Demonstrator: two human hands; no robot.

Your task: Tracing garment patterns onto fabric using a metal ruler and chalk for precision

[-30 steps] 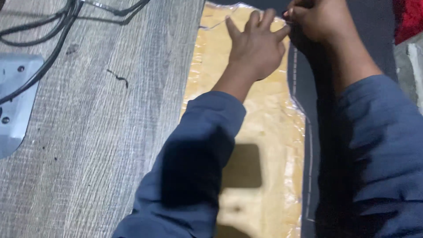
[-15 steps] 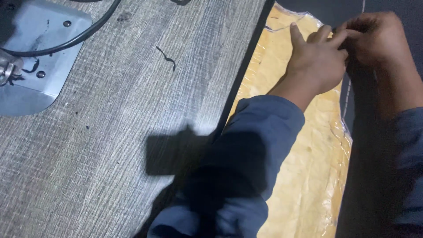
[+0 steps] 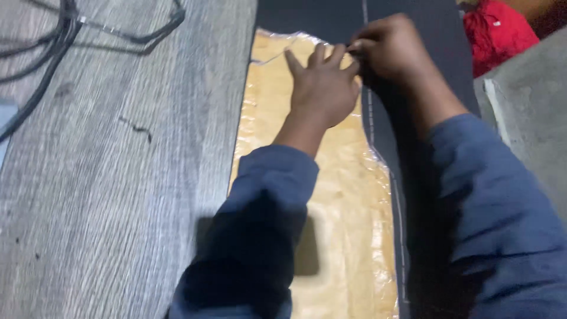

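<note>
Both hands (image 3: 322,88) (image 3: 387,50) press the tan pattern's (image 3: 342,195) far edge onto dark fabric (image 3: 425,29).

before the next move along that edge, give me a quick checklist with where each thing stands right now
1. Left hand flat on the tan pattern piece: ok.
2. Right hand at the pattern's right edge, on the dark fabric: ok.
3. What the right fingers pinch: cannot tell.
4. Pale line on the fabric follows the pattern edge: ok.
5. Cables on the grey table lie apart from the fabric: ok.
</note>
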